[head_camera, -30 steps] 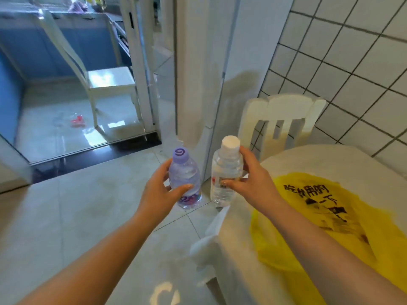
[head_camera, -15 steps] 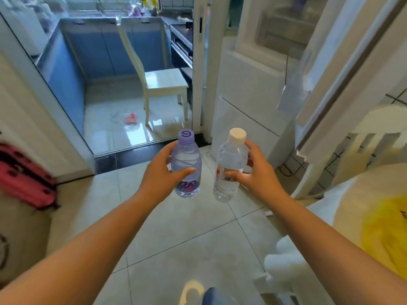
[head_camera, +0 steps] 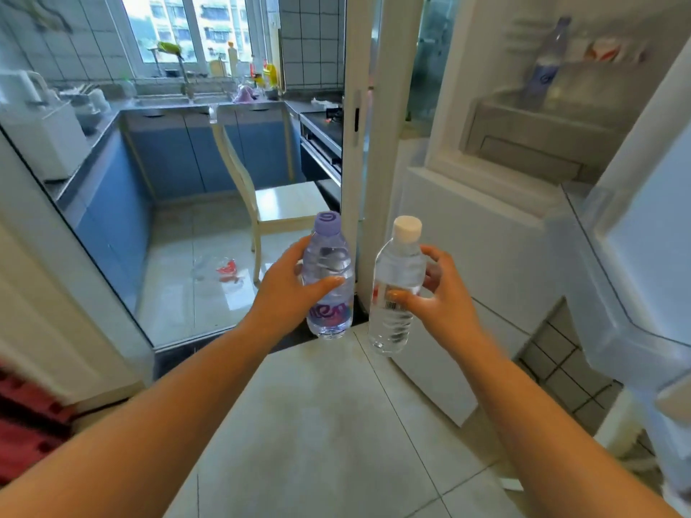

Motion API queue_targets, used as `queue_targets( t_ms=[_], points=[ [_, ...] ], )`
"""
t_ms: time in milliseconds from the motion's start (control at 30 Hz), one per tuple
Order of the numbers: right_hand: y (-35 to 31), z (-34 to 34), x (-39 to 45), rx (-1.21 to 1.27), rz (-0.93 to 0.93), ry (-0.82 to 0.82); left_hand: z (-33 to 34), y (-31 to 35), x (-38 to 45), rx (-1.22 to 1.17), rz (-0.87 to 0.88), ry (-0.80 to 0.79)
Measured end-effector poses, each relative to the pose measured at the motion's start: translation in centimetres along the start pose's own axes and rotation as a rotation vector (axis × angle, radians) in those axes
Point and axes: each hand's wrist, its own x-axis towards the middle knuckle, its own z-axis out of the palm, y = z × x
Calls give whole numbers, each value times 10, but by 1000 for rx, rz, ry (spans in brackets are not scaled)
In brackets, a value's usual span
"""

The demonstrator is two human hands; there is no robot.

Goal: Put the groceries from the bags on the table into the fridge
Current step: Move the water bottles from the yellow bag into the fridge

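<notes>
My left hand point(head_camera: 289, 287) grips a purple-capped water bottle point(head_camera: 329, 263) upright in front of me. Beside it, my right hand point(head_camera: 439, 299) holds a clear white-capped water bottle point(head_camera: 397, 278), also upright. The two bottles are a short gap apart. The white fridge point(head_camera: 497, 233) stands at the right with its upper compartment open; its door point(head_camera: 643, 263) swings out at the far right. Inside, blurred, a purple-labelled bottle point(head_camera: 544, 72) stands on a shelf above a drawer point(head_camera: 531, 143).
A white sliding-door frame point(head_camera: 361, 117) stands just left of the fridge. Beyond it lies the kitchen with blue cabinets point(head_camera: 179, 158), a white chair point(head_camera: 276, 203) and red litter point(head_camera: 228, 269) on the floor. A red object point(head_camera: 26, 424) sits at the lower left.
My view has swung left and up from the table and yellow bag to the open fridge and kitchen. Both hands keep hold of their bottles and have risen slightly.
</notes>
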Motion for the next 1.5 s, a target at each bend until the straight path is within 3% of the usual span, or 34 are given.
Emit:
queue_targets(
  t_ms=[400, 833, 1133, 1500],
  points=[
    [-6, -58, 229, 75, -27, 261, 65, 26, 266, -161, 137, -107],
    [1, -184, 411, -86, -45, 680, 208, 102, 531, -401, 454, -495],
    [1, -297, 482, -197, -53, 928, 324, 183, 636, -541, 569, -694],
    [59, -434, 545, -209, -11, 1010, 471, 238, 685, -524, 590, -718]
  ],
)
